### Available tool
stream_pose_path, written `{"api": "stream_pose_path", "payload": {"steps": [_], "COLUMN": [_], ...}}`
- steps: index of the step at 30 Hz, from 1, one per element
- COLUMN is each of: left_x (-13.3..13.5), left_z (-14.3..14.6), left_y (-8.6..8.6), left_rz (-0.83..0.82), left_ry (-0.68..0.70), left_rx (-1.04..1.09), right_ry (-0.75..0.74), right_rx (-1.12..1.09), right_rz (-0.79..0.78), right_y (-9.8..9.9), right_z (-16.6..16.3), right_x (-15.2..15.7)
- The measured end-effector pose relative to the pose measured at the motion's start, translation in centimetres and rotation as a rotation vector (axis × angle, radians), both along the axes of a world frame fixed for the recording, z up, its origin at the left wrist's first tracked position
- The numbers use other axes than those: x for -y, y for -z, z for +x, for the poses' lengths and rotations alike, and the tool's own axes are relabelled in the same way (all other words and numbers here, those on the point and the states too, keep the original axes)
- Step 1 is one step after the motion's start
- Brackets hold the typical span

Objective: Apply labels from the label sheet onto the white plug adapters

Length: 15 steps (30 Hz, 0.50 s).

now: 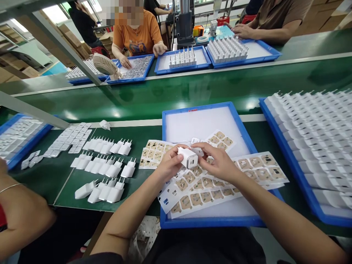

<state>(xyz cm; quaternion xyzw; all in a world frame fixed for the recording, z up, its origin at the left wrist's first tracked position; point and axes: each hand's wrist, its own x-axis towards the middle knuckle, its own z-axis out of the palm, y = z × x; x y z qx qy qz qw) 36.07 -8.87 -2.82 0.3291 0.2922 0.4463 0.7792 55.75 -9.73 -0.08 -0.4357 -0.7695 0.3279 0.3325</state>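
Green bench [143, 135] | blue tray [239, 124]; both hands, left [169, 165] and right [220, 163], grip white charger [188, 157]

Both forearms are bare to the elbow, with no sleeves, gloves, watch or rings showing. The left hand [168, 165] and right hand [220, 163] have short, unpainted nails (as far as the view shows). Dark clothing covers the lap at the bottom edge.
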Motion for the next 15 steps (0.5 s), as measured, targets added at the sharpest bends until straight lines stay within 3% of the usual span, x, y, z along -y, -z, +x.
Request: {"api": "stream_pose_path", "payload": {"steps": [4, 9, 15], "left_x": [0.1, 0.4, 0.8], "left_z": [0.0, 0.5, 1.1], "left_y": [0.1, -0.2, -0.1], "left_rz": [-0.004, -0.073, -0.201], "left_ry": [-0.027, -0.057, -0.092], "left_rx": [0.065, 0.159, 0.223], "right_ry": [-0.105, -0.040, 0.055], "right_rx": [-0.182, -0.338, -0.362], "right_rz": [-0.076, -0.030, 0.039], "right_y": [-0.1, 0.5, 2.2], "right_z": [-0.1, -0.6, -1.5], "right_x": [0.0, 0.0, 0.7]}}
